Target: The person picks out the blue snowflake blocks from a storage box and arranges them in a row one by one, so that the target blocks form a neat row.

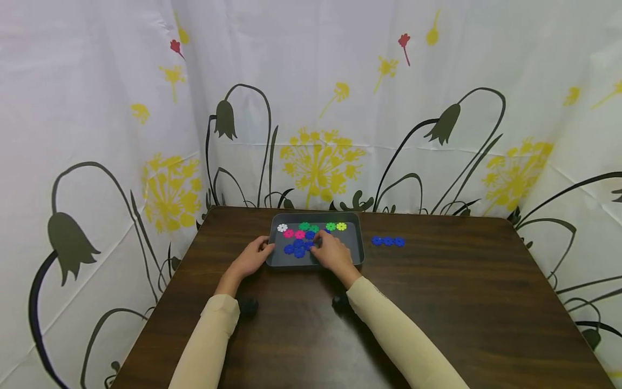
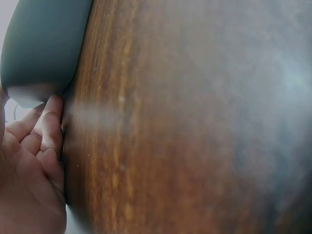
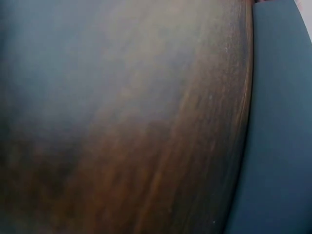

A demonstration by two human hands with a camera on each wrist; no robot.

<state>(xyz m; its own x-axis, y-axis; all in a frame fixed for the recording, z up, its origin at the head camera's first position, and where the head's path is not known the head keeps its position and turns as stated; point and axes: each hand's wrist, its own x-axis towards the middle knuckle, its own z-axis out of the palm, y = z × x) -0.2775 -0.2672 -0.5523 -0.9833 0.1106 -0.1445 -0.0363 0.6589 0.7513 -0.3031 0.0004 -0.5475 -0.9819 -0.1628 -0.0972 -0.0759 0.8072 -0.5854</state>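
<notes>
A grey tray (image 1: 359, 246) holds small flower-shaped plastic discs in several colours. My left hand (image 1: 252, 256) grips the tray's left side; in the left wrist view, bent fingers (image 2: 51, 129) lie against the outer wall near the corner. Over the tray's right half, my right hand (image 1: 334, 253) reaches down among the blue discs (image 1: 298, 252), thumb and forefinger beside them. Whether it pinches one is too small to make out. Only the tray's outer wall (image 3: 278, 117) and the table show in the right wrist view.
Three blue discs (image 1: 387, 241) lie in a row on the brown wooden table (image 1: 461, 302), right of the tray. White, pink, green and yellow discs (image 1: 342, 226) sit toward the tray's back. A flower-patterned curtain (image 1: 311, 97) hangs behind the table.
</notes>
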